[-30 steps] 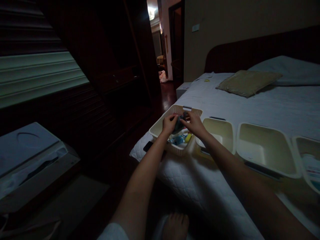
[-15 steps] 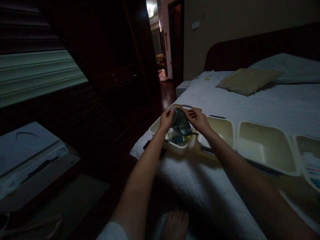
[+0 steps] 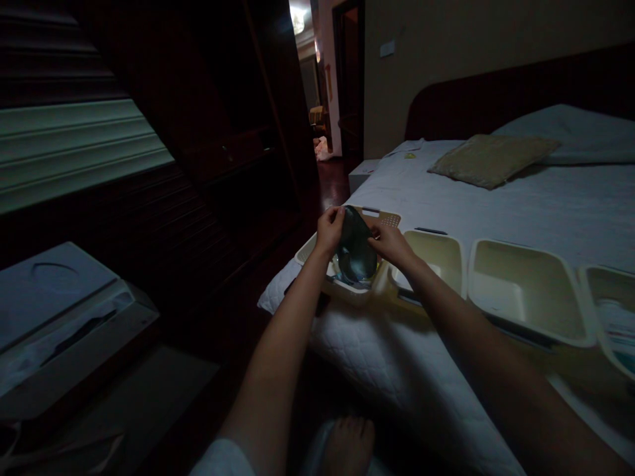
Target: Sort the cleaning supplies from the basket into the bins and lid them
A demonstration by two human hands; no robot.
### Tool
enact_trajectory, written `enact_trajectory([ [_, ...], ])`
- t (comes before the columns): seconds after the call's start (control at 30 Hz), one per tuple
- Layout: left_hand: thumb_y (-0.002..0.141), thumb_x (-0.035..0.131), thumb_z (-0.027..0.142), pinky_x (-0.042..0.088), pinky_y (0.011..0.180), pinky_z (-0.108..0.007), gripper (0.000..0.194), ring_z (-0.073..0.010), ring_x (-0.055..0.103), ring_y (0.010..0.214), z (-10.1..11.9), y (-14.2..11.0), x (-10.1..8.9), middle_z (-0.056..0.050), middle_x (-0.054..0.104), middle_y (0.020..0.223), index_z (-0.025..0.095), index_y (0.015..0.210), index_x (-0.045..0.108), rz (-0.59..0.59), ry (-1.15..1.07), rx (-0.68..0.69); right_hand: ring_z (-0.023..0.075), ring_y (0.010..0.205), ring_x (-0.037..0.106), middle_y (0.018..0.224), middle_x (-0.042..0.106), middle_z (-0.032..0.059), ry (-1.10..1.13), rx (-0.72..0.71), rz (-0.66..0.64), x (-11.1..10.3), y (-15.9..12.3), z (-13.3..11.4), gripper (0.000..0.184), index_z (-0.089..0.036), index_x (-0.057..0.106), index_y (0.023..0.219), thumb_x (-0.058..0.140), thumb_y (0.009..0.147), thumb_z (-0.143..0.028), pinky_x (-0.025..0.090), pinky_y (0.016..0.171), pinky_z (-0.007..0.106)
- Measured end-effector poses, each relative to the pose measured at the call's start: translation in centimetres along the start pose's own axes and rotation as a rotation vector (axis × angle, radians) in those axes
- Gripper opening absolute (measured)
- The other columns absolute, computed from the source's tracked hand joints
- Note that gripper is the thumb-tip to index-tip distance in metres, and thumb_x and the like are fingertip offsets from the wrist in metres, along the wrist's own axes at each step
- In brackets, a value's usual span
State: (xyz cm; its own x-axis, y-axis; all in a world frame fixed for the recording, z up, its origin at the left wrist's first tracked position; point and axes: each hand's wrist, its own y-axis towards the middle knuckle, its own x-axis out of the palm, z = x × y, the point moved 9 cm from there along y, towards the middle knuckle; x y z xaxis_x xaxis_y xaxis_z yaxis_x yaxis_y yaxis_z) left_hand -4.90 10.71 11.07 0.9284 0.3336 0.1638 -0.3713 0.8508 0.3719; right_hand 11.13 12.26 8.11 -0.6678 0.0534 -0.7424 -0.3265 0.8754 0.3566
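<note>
A dark green, shiny eye mask (image 3: 358,248) hangs upright between my hands over the woven-sided white basket (image 3: 391,219) at the bed's corner. My left hand (image 3: 329,233) pinches its upper left edge between thumb and fingers. At its right edge, my right hand (image 3: 390,244) has its fingertips closed on the fabric. The mask's lower end hangs down in front of the basket's contents and hides much of them. Dim light leaves the other things in that basket hard to make out.
Right of the basket stand a cream bin (image 3: 446,254), a second cream bin (image 3: 526,284) and a third bin (image 3: 590,291) holding a white bottle (image 3: 615,320). A beige cushion (image 3: 496,158) lies on the bed (image 3: 397,344). A white box (image 3: 64,291) is at left.
My right hand has closed on the mask's right edge, its fingers having been spread before. The mask has turned and stretched into a longer upright shape.
</note>
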Motion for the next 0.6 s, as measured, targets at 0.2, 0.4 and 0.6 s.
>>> enact_trajectory([
  [0.2,0.084,0.061,0.025,0.039,0.067,-0.021,0.015,-0.0104,0.050,0.065,-0.6,0.6,-2.4,0.003,0.056,0.066,0.016,0.072,0.062,0.131,-0.020,0.001,0.0256,0.095,0.065,0.101,0.072,0.0111,-0.096,0.115,0.095,-1.3,-0.5,2.7,0.034,-0.018,0.069,0.106,0.047,0.080,-0.017,0.045,0.076,0.031],
  [0.4,0.084,0.061,0.023,0.038,0.067,-0.020,0.018,-0.0089,0.048,0.063,-1.1,1.1,-5.8,0.003,0.052,0.063,0.015,0.068,0.060,0.276,-0.013,0.029,0.0250,0.089,0.064,0.090,0.072,0.0103,-0.042,0.186,0.204,-4.0,-0.2,5.3,0.028,-0.016,0.072,0.091,0.050,0.073,-0.015,0.044,0.077,0.032],
  [0.6,0.077,0.070,0.033,0.039,0.066,-0.022,0.021,-0.0093,0.050,0.064,-0.2,1.4,-7.6,0.002,0.055,0.064,0.014,0.069,0.064,0.358,-0.057,0.021,0.0172,0.067,0.058,0.067,0.063,0.0017,0.547,0.243,0.395,-7.2,0.6,7.0,0.012,-0.016,0.065,0.071,0.061,0.061,-0.022,0.044,0.064,0.029],
])
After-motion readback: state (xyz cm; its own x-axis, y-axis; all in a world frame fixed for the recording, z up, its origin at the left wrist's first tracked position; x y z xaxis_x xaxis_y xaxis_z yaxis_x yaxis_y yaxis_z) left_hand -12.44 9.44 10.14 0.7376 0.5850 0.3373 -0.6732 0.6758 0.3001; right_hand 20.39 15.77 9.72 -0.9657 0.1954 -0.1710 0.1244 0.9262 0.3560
